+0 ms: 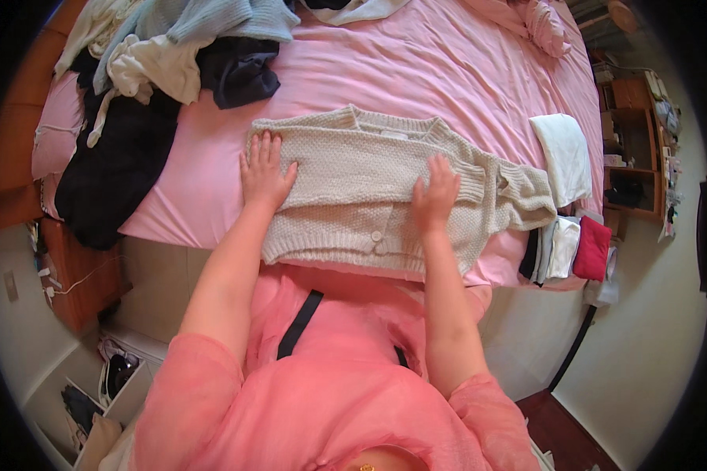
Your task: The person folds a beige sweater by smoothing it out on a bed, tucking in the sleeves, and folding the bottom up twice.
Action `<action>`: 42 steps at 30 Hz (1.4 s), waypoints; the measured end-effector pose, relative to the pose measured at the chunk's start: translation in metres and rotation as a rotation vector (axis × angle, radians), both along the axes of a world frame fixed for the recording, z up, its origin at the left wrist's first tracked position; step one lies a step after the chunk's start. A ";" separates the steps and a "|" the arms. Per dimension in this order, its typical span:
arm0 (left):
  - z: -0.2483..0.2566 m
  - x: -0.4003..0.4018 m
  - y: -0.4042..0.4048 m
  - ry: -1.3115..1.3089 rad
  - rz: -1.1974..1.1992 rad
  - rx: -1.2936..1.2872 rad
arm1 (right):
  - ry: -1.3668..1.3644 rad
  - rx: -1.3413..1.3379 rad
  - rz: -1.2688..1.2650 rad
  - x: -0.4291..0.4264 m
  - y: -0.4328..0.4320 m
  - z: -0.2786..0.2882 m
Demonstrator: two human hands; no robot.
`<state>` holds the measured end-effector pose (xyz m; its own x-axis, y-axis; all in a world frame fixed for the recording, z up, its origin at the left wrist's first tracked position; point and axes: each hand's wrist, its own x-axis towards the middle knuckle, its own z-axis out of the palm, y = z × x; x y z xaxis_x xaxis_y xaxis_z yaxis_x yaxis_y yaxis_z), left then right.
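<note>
A cream knitted cardigan (336, 171) lies on the bed in front of me, its ribbed hem towards my body and its neckline away from me. One sleeve is laid across the front, its ribbed cuff near my right hand. The other sleeve sticks out to the right, bunched. My left hand (266, 176) rests flat on the cardigan's left edge with fingers apart. On the folded sleeve near its cuff lies my right hand (436, 191), palm down. A button (377, 236) shows near the hem.
Pink sheeting (389, 70) covers the bed. Rumpled clothes lie at the left, including black garments (124, 171), a white top (153, 68) and a light blue knit (230, 20). Folded white cloth (562, 159) and a folded red garment (592, 248) sit along the right edge. A wooden cabinet (76, 277) stands left.
</note>
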<state>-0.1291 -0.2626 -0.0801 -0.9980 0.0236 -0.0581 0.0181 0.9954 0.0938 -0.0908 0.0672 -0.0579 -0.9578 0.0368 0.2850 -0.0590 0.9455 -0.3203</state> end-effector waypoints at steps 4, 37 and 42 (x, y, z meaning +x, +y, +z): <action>0.011 0.001 0.012 0.029 -0.030 -0.023 | -0.093 0.025 0.272 0.063 -0.072 -0.001; 0.038 0.025 0.040 0.115 -0.288 0.022 | -0.173 0.057 0.167 0.037 -0.092 0.031; 0.032 0.011 -0.012 -0.212 0.044 0.088 | -0.616 0.207 0.077 0.024 -0.078 0.019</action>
<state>-0.1185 -0.2747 -0.0485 -0.9639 -0.0057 -0.2662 -0.0549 0.9826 0.1777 -0.0667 -0.0106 -0.0388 -0.9456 -0.0353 -0.3233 0.0071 0.9916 -0.1291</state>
